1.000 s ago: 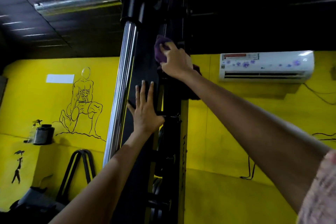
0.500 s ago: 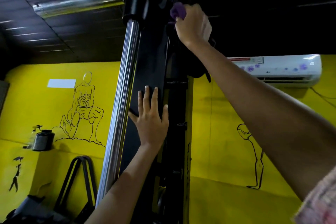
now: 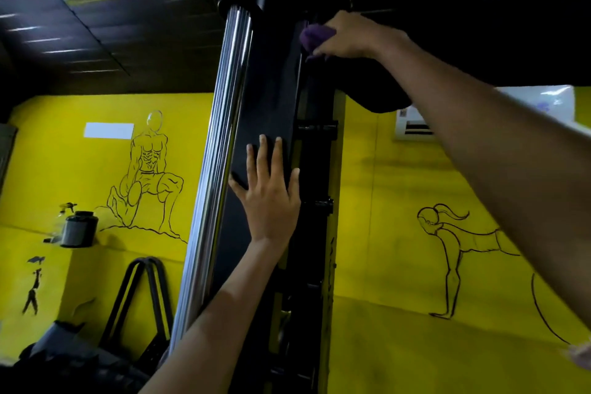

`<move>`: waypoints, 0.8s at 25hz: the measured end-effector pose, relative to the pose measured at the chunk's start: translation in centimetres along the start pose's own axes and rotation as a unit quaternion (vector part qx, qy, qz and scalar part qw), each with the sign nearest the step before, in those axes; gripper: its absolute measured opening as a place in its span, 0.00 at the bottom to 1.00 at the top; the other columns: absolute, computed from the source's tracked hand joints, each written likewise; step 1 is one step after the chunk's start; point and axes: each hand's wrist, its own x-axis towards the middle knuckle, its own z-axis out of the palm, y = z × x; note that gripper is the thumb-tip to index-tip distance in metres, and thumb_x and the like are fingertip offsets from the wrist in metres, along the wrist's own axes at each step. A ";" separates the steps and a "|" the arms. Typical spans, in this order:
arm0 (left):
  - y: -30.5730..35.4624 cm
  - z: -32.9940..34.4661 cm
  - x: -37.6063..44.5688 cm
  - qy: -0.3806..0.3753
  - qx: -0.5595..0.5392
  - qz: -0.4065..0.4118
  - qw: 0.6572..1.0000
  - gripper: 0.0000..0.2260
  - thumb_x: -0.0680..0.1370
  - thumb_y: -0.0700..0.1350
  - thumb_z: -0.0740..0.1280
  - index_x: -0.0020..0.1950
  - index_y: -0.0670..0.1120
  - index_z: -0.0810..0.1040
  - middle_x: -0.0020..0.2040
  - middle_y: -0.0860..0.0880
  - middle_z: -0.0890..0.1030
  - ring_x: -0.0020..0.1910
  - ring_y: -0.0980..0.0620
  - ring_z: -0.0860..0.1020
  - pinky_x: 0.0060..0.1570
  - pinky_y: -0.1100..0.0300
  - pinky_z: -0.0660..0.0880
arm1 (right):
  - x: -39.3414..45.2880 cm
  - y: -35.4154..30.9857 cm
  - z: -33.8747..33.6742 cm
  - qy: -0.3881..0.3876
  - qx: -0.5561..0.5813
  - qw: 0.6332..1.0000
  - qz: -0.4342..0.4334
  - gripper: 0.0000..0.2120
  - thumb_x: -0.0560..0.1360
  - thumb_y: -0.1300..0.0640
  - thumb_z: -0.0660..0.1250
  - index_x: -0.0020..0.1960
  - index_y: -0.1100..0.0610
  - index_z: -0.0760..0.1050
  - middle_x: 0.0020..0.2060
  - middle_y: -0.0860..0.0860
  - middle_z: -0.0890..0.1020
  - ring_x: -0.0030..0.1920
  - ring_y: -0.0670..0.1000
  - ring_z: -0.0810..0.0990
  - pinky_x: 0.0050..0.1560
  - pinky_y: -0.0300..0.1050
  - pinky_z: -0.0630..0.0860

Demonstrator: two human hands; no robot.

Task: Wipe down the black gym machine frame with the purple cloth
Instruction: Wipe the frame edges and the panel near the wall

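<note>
Head view: the right hand (image 3: 350,35) reaches high, fingers curled round the bunched purple cloth (image 3: 315,37), which bulges out left of the knuckles and presses against the black frame (image 3: 265,99). That frame runs tall, leaning slightly right toward the top, beside a chrome bar (image 3: 220,137). Lower down, the left hand (image 3: 268,195) lies flat on it, fingers straight, pointing up.

Shelf (image 3: 76,246): narrow yellow ledge projecting from the yellow wall at the 9 o'clock side of the view. Standing on it: one dark cylindrical canister with a black lid (image 3: 78,229), upright; one clear spray bottle (image 3: 62,217), sitting just beside the canister at its 9 o'clock, partly hidden behind it.
</note>
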 end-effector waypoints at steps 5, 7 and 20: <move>0.1 -0.1 0.1 -0.020 0.006 -0.002 1.000 0.25 0.80 0.53 0.54 0.74 0.44 0.65 0.75 0.42 0.64 0.74 0.41 0.60 0.64 0.30 0.53 | -1.5 -0.3 0.7 0.024 0.015 0.999 0.040 0.15 0.76 0.49 0.66 0.61 0.52 0.74 0.60 0.50 0.75 0.58 0.54 0.75 0.59 0.45 0.71; 0.2 -0.3 -0.2 -0.033 -0.002 -0.002 0.999 0.25 0.80 0.52 0.53 0.75 0.43 0.63 0.75 0.42 0.63 0.75 0.40 0.58 0.65 0.29 0.52 | -4.2 -1.0 2.7 0.098 -0.022 0.995 0.001 0.19 0.77 0.53 0.64 0.66 0.57 0.70 0.64 0.54 0.72 0.60 0.58 0.75 0.57 0.46 0.71; 0.2 -1.0 -0.4 -0.097 0.020 -0.005 0.995 0.27 0.80 0.54 0.45 0.77 0.46 0.57 0.78 0.44 0.56 0.77 0.42 0.51 0.69 0.33 0.46 | -12.0 -2.2 7.6 0.088 -0.200 0.975 -0.043 0.17 0.77 0.57 0.63 0.65 0.56 0.71 0.62 0.57 0.71 0.56 0.60 0.76 0.46 0.50 0.71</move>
